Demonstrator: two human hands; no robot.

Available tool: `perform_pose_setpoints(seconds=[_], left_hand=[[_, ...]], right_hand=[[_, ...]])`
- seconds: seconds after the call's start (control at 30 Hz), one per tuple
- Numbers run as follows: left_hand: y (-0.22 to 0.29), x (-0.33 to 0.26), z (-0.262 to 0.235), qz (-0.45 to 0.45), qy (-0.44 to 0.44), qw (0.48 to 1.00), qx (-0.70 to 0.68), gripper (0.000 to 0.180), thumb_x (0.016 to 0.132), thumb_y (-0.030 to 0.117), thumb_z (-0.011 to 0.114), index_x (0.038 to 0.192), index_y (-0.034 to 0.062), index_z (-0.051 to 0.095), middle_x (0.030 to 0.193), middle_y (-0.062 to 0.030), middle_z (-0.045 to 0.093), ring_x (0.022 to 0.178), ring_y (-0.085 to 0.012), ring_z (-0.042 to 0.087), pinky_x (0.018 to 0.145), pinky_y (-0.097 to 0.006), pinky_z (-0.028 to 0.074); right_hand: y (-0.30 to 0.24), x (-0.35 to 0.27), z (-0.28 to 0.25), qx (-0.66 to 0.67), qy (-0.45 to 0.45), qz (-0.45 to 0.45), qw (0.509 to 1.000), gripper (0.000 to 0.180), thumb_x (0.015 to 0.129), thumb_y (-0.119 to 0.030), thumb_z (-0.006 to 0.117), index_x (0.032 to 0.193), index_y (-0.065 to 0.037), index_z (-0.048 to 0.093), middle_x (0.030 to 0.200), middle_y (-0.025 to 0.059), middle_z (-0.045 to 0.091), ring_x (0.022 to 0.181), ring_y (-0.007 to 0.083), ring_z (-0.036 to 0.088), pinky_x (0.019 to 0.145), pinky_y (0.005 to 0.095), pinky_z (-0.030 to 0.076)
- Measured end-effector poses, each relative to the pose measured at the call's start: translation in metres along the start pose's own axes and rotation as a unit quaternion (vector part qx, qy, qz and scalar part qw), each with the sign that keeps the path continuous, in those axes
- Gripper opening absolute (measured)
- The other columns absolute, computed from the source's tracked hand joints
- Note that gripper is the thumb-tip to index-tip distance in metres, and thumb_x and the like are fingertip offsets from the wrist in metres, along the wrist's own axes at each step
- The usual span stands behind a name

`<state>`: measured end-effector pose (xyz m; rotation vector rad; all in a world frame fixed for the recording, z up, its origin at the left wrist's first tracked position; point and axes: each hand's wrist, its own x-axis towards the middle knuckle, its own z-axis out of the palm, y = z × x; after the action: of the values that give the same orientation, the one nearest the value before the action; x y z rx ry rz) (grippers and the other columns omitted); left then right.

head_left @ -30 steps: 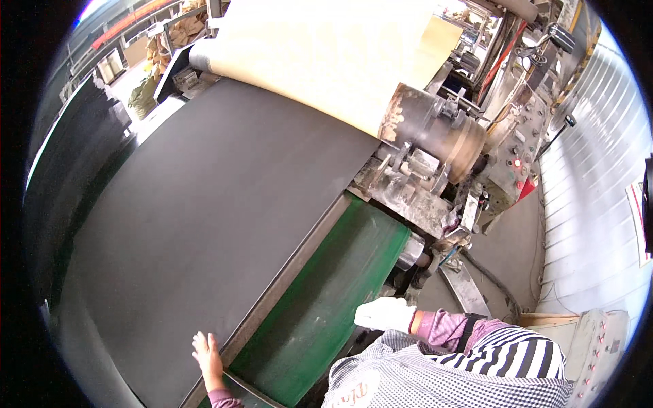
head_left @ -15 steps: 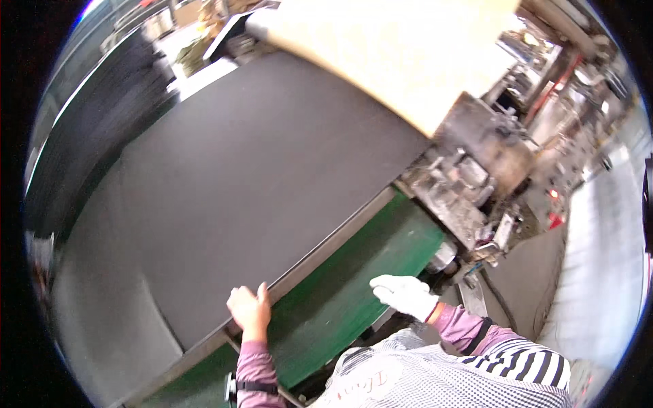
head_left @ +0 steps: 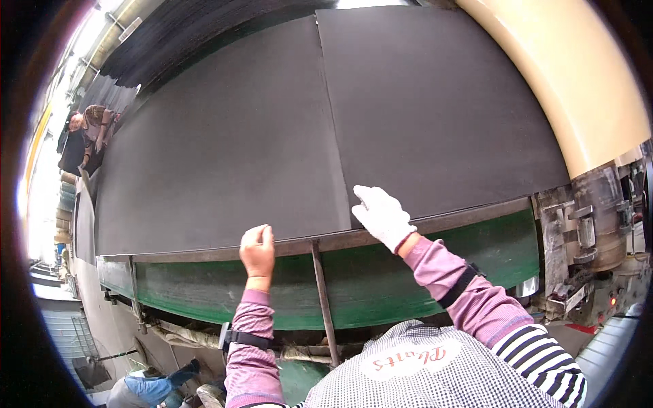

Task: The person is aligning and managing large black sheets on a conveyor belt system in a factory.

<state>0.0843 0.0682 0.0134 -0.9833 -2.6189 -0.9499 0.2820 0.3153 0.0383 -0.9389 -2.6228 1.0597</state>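
Two dark grey sheets, a left sheet [head_left: 224, 143] and a right sheet [head_left: 435, 109], lie flat across the long bench in front of me. A seam runs between them from far to near. My left hand [head_left: 257, 255], bare, is at the near edge of the left sheet. Its fingers are curled in and the thumb points up; nothing shows in it. My right hand [head_left: 384, 216], in a white glove, is over the near end of the right sheet, just right of the seam. Its fingers reach forward, holding nothing visible.
A large cream roller [head_left: 564, 75] rises at the right, above worn machine parts [head_left: 598, 231]. Below the bench's metal edge [head_left: 462, 219] hangs a green belt [head_left: 435, 265]. An upright metal bar [head_left: 323, 299] stands before me. Another person [head_left: 92, 132] is at the far left.
My view has swung, so the roller now sits at the right and the seam before me. My right hand has moved from over the green belt onto the right sheet; the left stays at the edge.
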Motion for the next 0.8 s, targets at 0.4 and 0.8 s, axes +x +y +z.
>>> perform_pose_setpoints(seconds=[0.4,0.8], left_hand=[[-0.142,0.041,-0.048,-0.18,-0.128,0.948,0.231,0.046,0.077,0.043,0.069,0.097,0.0015,0.068,0.103,-0.0216,0.066,0.103,-0.0359,0.06,0.091,-0.044,0.048],[-0.027,0.011,-0.001,0.039,-0.249,0.959,0.126,0.035,0.085,0.043,0.064,0.107,0.0169,0.073,0.117,-0.0163,0.061,0.114,-0.0322,0.054,0.1,-0.041,0.043]], right_hand=[[0.121,-0.013,-0.064,-0.181,0.061,0.081,0.978,0.036,0.079,-0.009,0.058,0.114,-0.008,0.064,0.114,0.0148,0.062,0.11,0.0309,0.058,0.097,0.0405,0.045],[0.297,-0.025,-0.157,-0.007,0.153,0.309,0.939,0.039,0.101,-0.035,0.038,0.1,-0.002,0.058,0.107,0.0237,0.06,0.1,0.0431,0.056,0.086,0.0478,0.043]])
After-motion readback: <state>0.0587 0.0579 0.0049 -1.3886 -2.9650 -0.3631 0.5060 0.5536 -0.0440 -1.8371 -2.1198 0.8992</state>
